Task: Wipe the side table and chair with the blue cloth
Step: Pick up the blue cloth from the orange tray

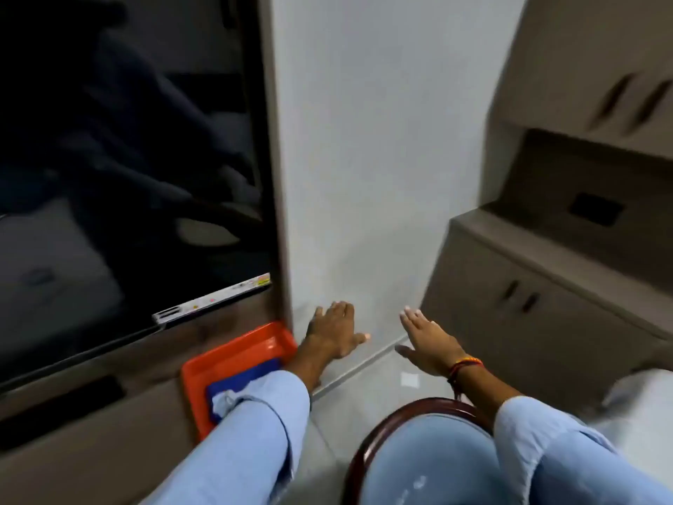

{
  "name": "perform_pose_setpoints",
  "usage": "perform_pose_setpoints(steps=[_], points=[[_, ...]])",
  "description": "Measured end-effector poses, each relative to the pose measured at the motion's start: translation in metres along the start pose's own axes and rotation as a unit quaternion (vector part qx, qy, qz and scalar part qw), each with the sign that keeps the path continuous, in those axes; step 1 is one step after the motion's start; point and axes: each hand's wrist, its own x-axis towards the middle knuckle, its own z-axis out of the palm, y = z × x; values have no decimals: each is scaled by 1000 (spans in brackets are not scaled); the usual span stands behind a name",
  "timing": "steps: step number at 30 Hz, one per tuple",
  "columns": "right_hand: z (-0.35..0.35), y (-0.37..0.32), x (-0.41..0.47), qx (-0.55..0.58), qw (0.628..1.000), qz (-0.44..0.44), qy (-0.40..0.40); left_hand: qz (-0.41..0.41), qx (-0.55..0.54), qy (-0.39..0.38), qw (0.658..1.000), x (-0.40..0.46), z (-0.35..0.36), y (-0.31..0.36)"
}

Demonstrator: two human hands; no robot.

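The blue cloth point(242, 379) lies in an orange tray point(233, 349) on a brown unit at lower left, partly hidden by my left sleeve. My left hand point(333, 331) is stretched out above the tray's right end, fingers apart, holding nothing. My right hand point(426, 340) is also spread and empty, out in front over the floor. Below it is the chair point(429, 453), with a dark red wooden rim and a light blue seat. I cannot pick out the side table with certainty.
A large dark TV screen point(127, 176) fills the left. A white wall pillar point(382, 158) stands ahead. Brown cabinets point(539, 304) with handles line the right. A white bed edge point(641, 406) shows at lower right. Grey tiled floor point(368, 388) lies between them.
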Motion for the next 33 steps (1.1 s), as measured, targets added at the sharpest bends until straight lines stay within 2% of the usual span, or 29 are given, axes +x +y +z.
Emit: perform_pose_setpoints(steps=[4,6,8,11,13,15,18,21,23,25,27,28,30,31,33], points=[[31,-57,2,-21,993,-98,-55,-91,-9,-27,995,-52,47,-57],[51,-86,0,-26,989,-135,-57,-148,-23,-43,988,-81,77,-79],[84,-147,1,-30,973,-205,-104,-226,-37,-75,971,-137,108,-118],[115,-190,-4,-36,963,-245,-110,-262,-39,-53,963,-189,142,-134],[144,-263,-12,-33,936,-317,-147,-317,-36,-71,945,-252,158,-165],[169,-327,-26,-51,910,-378,-163,-363,-29,-55,930,-309,169,-188],[214,-428,-66,-87,858,-472,-182,-441,-2,-73,894,-403,182,-222],[248,-513,-109,-74,811,-557,-164,-510,10,-115,852,-493,196,-250],[269,-569,-140,-69,778,-608,-139,-569,-13,-115,814,-548,202,-263],[290,-618,-165,-85,749,-646,-122,-594,-12,-95,799,-586,205,-277],[312,-667,-191,-117,722,-672,-115,-604,27,-145,783,-625,214,-294],[322,-691,-202,-124,712,-683,-109,-609,49,-143,778,-645,225,-306],[332,-730,-213,-100,715,-685,-100,-640,50,-111,758,-670,234,-333],[340,-749,-213,-73,709,-698,-71,-652,48,-105,750,-681,235,-349],[349,-777,-209,-66,679,-730,-29,-665,43,-102,739,-699,240,-373]])
